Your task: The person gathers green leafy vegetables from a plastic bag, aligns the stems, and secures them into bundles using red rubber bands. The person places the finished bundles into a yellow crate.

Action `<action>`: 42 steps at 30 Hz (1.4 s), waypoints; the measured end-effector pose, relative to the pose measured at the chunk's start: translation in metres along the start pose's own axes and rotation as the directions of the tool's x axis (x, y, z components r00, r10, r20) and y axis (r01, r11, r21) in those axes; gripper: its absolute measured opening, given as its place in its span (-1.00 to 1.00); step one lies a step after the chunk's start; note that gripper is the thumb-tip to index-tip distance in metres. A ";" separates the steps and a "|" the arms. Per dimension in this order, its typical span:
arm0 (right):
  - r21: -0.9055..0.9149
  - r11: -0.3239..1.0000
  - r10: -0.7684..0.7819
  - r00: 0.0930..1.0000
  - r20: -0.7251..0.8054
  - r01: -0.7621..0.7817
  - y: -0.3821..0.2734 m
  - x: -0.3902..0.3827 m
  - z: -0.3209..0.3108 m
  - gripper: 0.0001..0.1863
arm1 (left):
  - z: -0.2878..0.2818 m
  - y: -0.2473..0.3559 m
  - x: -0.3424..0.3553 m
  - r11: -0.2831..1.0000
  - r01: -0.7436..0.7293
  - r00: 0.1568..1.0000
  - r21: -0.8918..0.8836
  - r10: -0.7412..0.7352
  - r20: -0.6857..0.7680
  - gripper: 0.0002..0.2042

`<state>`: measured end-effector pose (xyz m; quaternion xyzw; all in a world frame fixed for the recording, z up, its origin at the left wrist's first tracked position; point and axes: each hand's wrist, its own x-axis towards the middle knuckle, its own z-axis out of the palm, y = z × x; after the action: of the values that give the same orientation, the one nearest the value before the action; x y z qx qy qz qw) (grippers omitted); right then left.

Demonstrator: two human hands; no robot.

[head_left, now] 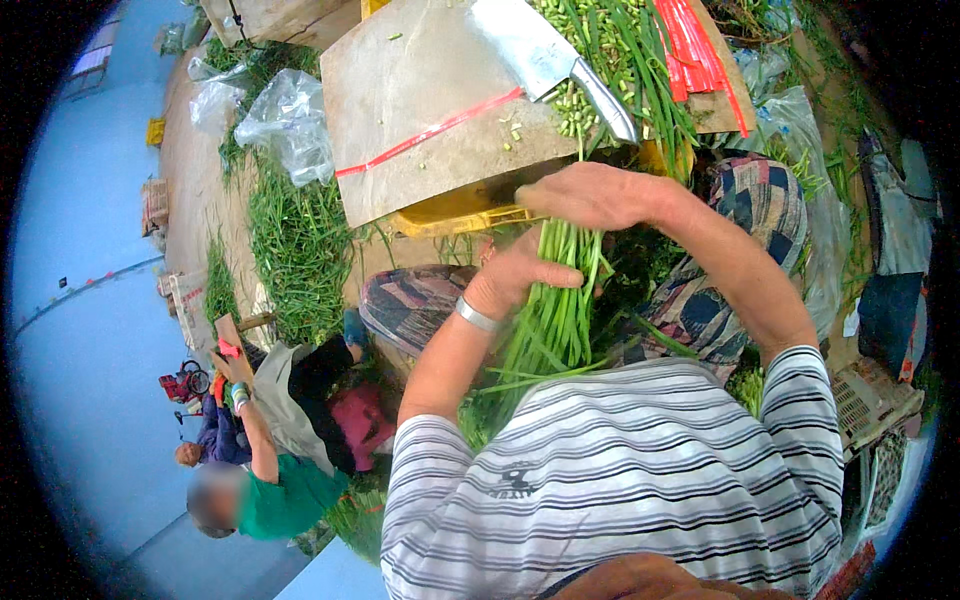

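The bunch of green stalks [565, 325] is held just before the near edge of the wooden board [420, 110], on the side of the wearer's body. By the left hand [515, 275] it is gripped from the side: the fingers are clamped around the stalks, and the thumb is laid across their front. The right hand [600, 195] is placed over the upper ends of the stalks, near the same edge of the board. Its fingers seem straight and together, but they are blurred, and whether something is pinched under them cannot be told.

On the board a cleaver [545, 65] is laid, with its handle toward the near edge. Cut green pieces [572, 108] are scattered beside it, and red strips [692, 50] are placed at the right end of the board. Under the near edge a yellow crate [460, 218] is seen.

The bunch is judged to be light, smooth and perhaps a little slippery; single stalks may be bent or bruised easily. It is best held around the firmer, pale upper part nearest to the board, with even, gentle pressure, since the loose leaves below may be spread.
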<state>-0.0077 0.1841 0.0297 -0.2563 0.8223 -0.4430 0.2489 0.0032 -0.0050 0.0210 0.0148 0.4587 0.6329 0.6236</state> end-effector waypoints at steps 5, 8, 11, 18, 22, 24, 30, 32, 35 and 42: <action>0.492 0.847 0.154 0.794 -0.589 0.201 0.005 -0.021 -0.002 -0.47 | -0.002 0.005 -0.007 0.993 -0.112 0.992 -0.041 0.110 -0.054 -0.36; 0.103 0.982 -0.057 0.759 -0.648 0.161 -0.005 -0.023 0.016 -0.52 | -0.006 0.000 -0.004 0.996 -0.085 0.993 0.002 0.085 -0.081 -0.36; -0.163 0.984 -0.155 0.801 -0.579 0.073 0.000 -0.014 0.027 -0.73 | -0.004 -0.004 0.000 0.992 -0.088 0.973 0.094 0.106 -0.206 -0.45; -0.214 0.964 -0.089 0.564 -0.821 -0.160 0.021 0.004 0.039 -0.82 | 0.002 -0.011 0.008 0.991 -0.055 0.952 0.121 0.088 -0.293 -0.51; 0.104 0.955 0.190 0.304 -0.934 -0.276 0.029 -0.015 0.008 -0.72 | 0.009 -0.004 -0.004 0.982 -0.147 0.957 0.117 0.171 -0.234 -0.51; 0.154 0.958 0.256 0.474 -0.842 -0.243 0.014 -0.032 -0.006 -0.70 | 0.003 -0.005 -0.007 0.977 -0.151 0.952 0.151 0.185 -0.245 -0.48; -0.458 0.884 -0.302 0.634 -0.712 -0.092 -0.018 -0.021 0.013 -0.47 | -0.002 0.000 -0.003 0.980 -0.184 0.968 0.071 0.193 -0.162 -0.49; -0.274 0.948 -0.032 0.811 -0.585 -0.160 -0.008 -0.012 0.039 -0.47 | -0.004 0.001 -0.002 0.981 -0.189 0.969 0.037 0.192 -0.157 -0.47; 0.166 0.986 0.110 0.641 -0.759 0.027 -0.005 -0.024 0.027 -0.55 | 0.003 0.009 -0.004 0.977 -0.189 0.954 0.096 0.207 -0.219 -0.46; 0.027 0.999 0.036 0.550 -0.835 -0.025 -0.015 -0.038 0.030 -0.67 | -0.001 0.009 -0.003 0.975 -0.202 0.944 0.090 0.218 -0.246 -0.51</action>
<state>0.0422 0.1833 0.0348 0.0002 0.8437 -0.5119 -0.1616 -0.0037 -0.0063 0.0273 0.0022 0.5503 0.6777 0.4878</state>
